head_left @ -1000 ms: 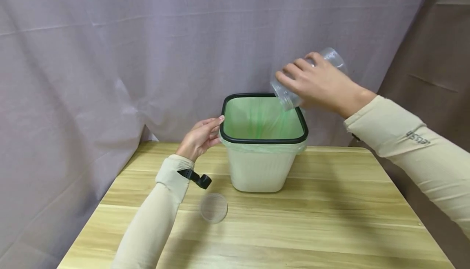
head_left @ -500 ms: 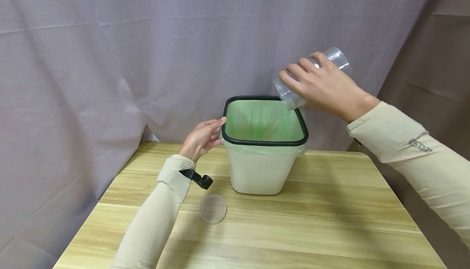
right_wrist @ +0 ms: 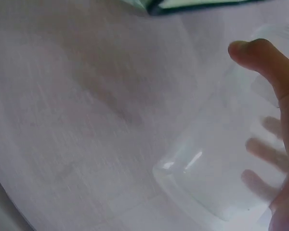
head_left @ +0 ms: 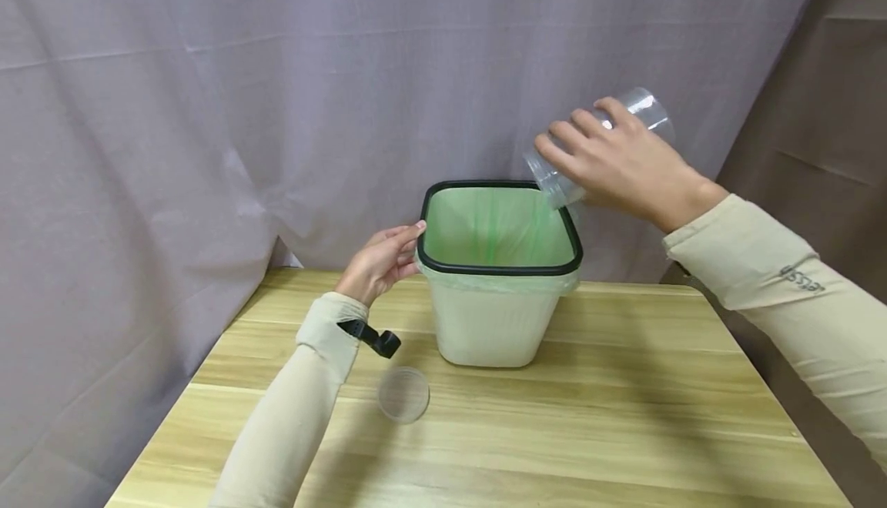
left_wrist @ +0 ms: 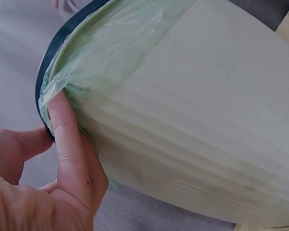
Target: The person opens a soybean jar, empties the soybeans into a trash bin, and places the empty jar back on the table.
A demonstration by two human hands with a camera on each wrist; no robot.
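From the head view, the right hand (head_left: 624, 165) has its fingers wrapped round a clear cylindrical plastic jar (head_left: 596, 146), held tilted with its open mouth pointing down and left, just above the far right corner of the cream square plastic bin with a black rim and green liner (head_left: 495, 292). The jar's long axis slopes from upper right to lower left. The left hand (head_left: 379, 262) grips the bin's left rim. A round clear plastic lid (head_left: 403, 394) lies on the pale wooden desk (head_left: 624, 431) near the left forearm.

The left wrist view shows 1 finger (left_wrist: 70, 144) curled against the liner at the black rim (thumb behind).

The right wrist view shows the jar (right_wrist: 221, 163) held, thumb (right_wrist: 260, 60) across its wall, bin rim (right_wrist: 202, 5) well off at the frame's top edge.
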